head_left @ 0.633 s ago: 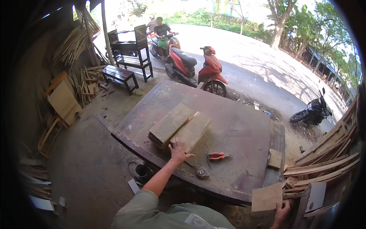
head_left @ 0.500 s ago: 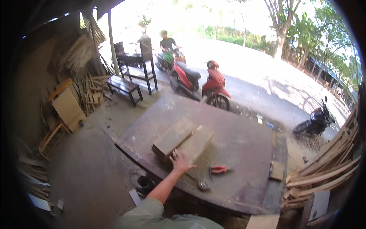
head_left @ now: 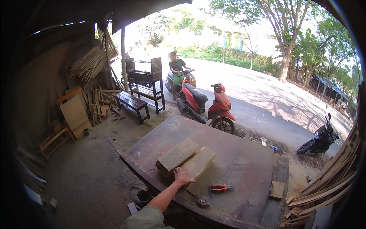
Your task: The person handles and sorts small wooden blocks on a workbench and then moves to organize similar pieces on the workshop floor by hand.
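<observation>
Left hand (head_left: 182, 176): spread flat on the near wood slab (head_left: 198, 163); right hand out of view
Progress: two slabs side by side on desk (head_left: 248, 168); pliers (head_left: 219, 187) untouched

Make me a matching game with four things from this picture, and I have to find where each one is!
Things:
1. left hand
2. red-handled pliers
3. red scooter
4. dark wooden bench

Places:
A. parked beyond the table's far edge
B. on the near end of a wooden block
C. on the ground by the leaning planks
D. lying on the table, right of the hand

Pairs: 1-B, 2-D, 3-A, 4-C
</observation>
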